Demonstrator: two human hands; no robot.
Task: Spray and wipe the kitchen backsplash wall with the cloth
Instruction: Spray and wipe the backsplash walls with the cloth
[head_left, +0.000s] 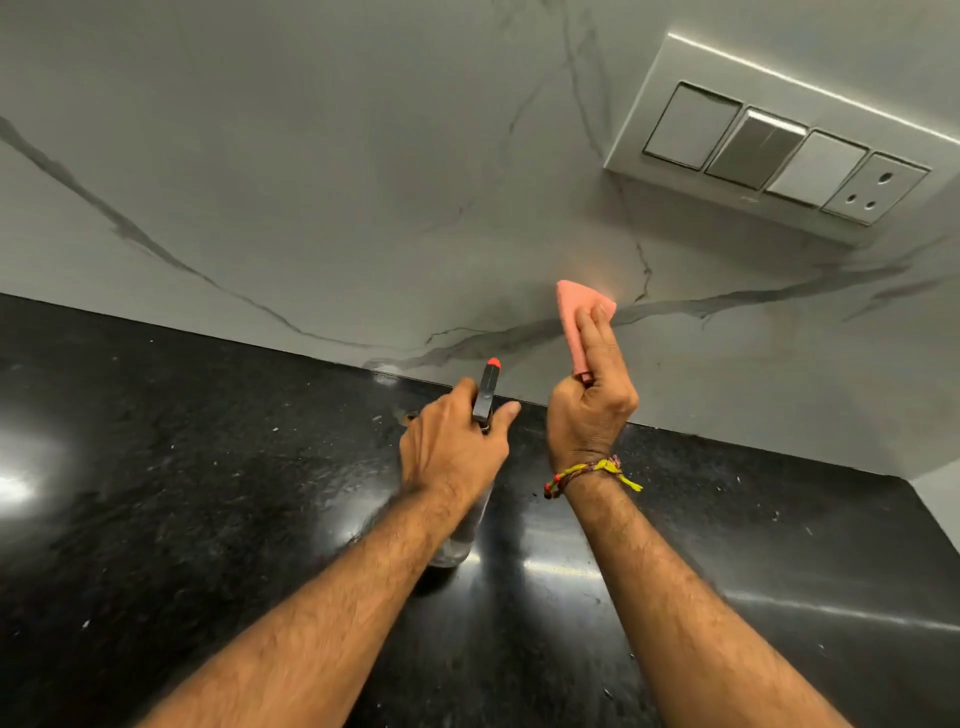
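Single head-worn view, looking forward and down, close over countertop (208, 493), facing backsplash (363, 156)

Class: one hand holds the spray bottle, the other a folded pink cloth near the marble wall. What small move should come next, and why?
Probably squeeze the trigger: the left hand grips the spray bottle, nozzle aimed at the backsplash, while the right hand holds the pink cloth ready, and no spray shows on the wall.

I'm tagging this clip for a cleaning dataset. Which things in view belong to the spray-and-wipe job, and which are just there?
Part of the job:
- spray bottle, gripped by the left hand
- pink cloth, held by the right hand
- marble backsplash

Just there:
- switch panel
- black countertop
- wrist thread
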